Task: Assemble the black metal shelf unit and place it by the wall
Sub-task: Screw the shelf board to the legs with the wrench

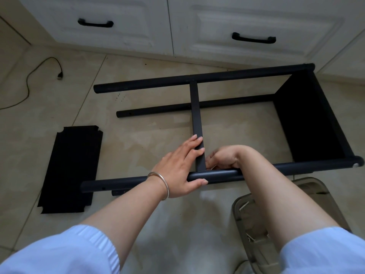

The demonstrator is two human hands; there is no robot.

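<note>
**Both hands at the crossbar joint of the half-built shelf frame**

Nearest, two forearms in pale blue sleeves reach forward over the tiled floor [138, 135]. Beneath the right forearm stands a translucent grey container [254, 244] with small metal pieces in it.

The left hand [177, 167], with a silver bangle [161, 183] on its wrist, lies over the near tube [138, 182] of the black shelf frame [308, 119]. Its thumb hooks under the tube, and its fingers [194, 144] stretch almost straight along the left edge of the flat crossbar [196, 113], pressing against it. The right hand [223, 157] is just right of the crossbar, at the spot where the bar meets the near tube. Its fingers are curled downward at the joint; whether they pinch a small part there cannot be made out.

The frame lies on its side on the floor. Its four long tubes run leftward from a solid black panel well to the right of both hands. The crossbar spans from the near tube to the far upper tube [197, 78].

Left of the left hand, apart from the frame, a loose black shelf panel [73, 169] with notched corners lies flat on the tiles.

Farther off to the left, a thin black cable [29, 76] trails across the floor. Beyond the frame stand white cabinet doors [256, 22] with black handles [95, 23].
</note>
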